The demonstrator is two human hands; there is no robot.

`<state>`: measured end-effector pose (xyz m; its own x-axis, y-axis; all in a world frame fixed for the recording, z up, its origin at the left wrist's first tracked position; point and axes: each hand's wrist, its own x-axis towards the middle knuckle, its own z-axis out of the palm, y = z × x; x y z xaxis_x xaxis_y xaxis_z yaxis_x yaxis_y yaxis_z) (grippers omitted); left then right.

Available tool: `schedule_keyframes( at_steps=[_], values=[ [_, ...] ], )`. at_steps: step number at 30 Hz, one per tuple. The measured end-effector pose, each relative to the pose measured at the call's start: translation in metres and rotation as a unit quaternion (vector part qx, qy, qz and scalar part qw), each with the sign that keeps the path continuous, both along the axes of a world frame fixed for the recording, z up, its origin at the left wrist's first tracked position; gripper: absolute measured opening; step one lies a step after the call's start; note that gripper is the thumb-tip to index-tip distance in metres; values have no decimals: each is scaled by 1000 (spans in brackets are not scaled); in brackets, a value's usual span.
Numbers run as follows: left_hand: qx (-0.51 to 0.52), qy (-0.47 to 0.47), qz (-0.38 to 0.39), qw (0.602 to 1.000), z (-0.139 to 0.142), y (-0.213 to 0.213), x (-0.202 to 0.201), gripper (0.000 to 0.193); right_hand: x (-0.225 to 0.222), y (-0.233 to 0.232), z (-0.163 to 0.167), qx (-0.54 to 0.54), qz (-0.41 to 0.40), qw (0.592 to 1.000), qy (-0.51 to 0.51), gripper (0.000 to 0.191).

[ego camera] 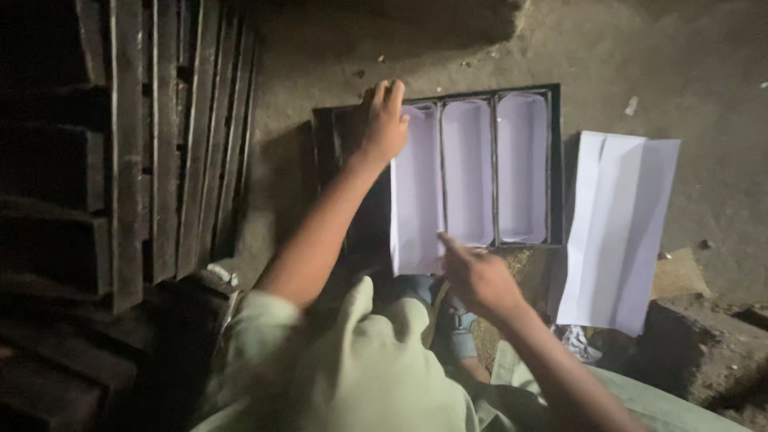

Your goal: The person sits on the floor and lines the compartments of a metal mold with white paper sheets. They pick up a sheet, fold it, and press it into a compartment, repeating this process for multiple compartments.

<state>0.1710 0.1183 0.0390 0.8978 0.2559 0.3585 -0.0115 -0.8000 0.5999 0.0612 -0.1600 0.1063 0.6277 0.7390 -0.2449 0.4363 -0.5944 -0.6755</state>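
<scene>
A dark metal tray (554,168) with several long compartments lies on the ground. Two right compartments are lined with white paper (522,168). A third white sheet (416,200) lies over the middle compartment, its lower end sticking out past the tray. My left hand (384,122) rests on the top edge of that sheet and the tray's far rim, fingers spread. My right hand (476,276) touches the sheet's lower edge with a pointed finger. The leftmost compartments stay dark and unlined.
A stack of loose white sheets (616,228) lies on the ground right of the tray. Dark metal racks or moulds (128,160) stand stacked at the left. My knees in light green cloth fill the bottom. Rubble and a stone block (680,276) sit at the lower right.
</scene>
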Motion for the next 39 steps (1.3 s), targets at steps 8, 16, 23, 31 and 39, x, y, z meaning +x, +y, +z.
schedule_keyframes(
  at_steps=[8, 16, 23, 31, 39],
  values=[
    [83, 157, -277, 944, 1, -30, -173, 14, 10, 15, -15, -63, 111, 976, -177, 30],
    [153, 113, -248, 950, -36, -45, -166, 19, 14, 37, -7, -88, 92, 985, -116, 40],
    [30, 144, -273, 951, -5, -27, -139, 22, 17, 19, -6, -18, 79, 993, -83, 66],
    [118, 143, -328, 926, 19, -19, -162, 27, 27, 14, -21, -2, 114, 985, -132, 54],
    [103, 120, -233, 960, -6, -29, -155, 16, 24, 38, -19, -146, 165, 969, -109, 33]
  ],
)
